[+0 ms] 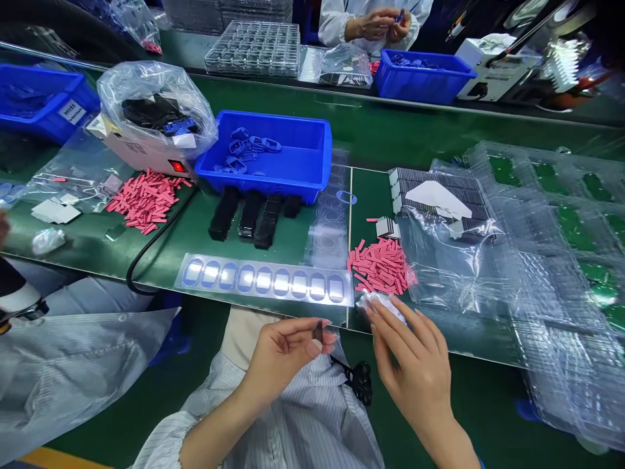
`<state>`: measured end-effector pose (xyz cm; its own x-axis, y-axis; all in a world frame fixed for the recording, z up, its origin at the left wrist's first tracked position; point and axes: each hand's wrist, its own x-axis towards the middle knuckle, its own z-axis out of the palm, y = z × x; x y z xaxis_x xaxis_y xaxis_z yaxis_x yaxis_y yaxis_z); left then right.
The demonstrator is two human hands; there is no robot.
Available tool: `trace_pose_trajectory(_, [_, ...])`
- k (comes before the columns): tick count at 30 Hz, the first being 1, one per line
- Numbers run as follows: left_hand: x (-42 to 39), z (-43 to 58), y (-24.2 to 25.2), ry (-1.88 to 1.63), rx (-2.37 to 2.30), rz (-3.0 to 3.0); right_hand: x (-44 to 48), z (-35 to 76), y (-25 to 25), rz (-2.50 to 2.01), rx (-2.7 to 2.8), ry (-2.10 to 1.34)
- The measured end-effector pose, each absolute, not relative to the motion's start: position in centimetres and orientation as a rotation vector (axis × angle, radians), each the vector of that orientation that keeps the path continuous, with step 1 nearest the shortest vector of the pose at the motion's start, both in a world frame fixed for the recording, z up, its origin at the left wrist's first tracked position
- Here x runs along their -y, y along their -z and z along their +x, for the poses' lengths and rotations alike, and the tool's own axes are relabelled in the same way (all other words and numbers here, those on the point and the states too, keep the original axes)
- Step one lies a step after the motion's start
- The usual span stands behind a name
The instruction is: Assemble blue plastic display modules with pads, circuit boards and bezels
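My left hand (297,342) pinches a small, thin dark piece (318,331) between thumb and fingers, just off the table's front edge. Its exact kind I cannot make out. My right hand (415,358) is open, fingers stretched out, their tips resting on a crumpled white wad (378,301) at the edge. Right behind that wad lies a heap of pink strips (381,266). A clear sheet with a row of blue-rimmed oval films (263,280) lies behind my left hand.
Beyond the sheet are stacks of black pieces (247,215) and a blue bin (273,156) with blue plastic frames. Stacked clear trays (551,260) fill the right side. A black cable (159,238) loops at left. Co-workers sit to the left and opposite, the latter's hands (378,25) visible.
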<state>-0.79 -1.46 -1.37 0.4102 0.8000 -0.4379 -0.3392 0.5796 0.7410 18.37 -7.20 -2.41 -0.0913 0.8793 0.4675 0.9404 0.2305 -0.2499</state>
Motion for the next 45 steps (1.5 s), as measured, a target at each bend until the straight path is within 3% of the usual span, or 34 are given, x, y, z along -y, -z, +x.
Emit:
trace_pose_trajectory(4, [1.8,-0.6,0.3,-0.709,-0.907,0.772,6.6,16.7,0.5,-1.427,1.937,-0.222])
trace_pose_trajectory(9, [1.9,-0.7,-0.6,-0.697,-0.818,0.921,5.9,15.4,-0.6,-1.236,1.977,-0.215])
trace_pose_trajectory(15, [2.1,-0.4,-1.0,-0.464,-0.449,0.659,6.4,13.8,-1.3,-1.098,1.360,-0.950])
trace_pose_trajectory(18, [2.5,0.3,-1.1,-0.482,-0.365,0.461,6.4,13.3,-1.6,-1.020,1.310,-1.098])
trace_pose_trajectory(21, [2.5,0.5,-0.9,-0.499,-0.376,0.422,6.3,13.8,-1.9,-1.024,1.337,-0.997])
trace_pose_trajectory(27, [2.2,-0.2,-0.5,-0.604,-0.559,0.605,5.9,15.8,-2.6,-1.296,1.566,-0.436])
trace_pose_trajectory(45, [2.0,-0.4,-1.5,-0.599,-0.665,0.795,5.9,16.0,-2.3,-1.305,1.583,-0.476])
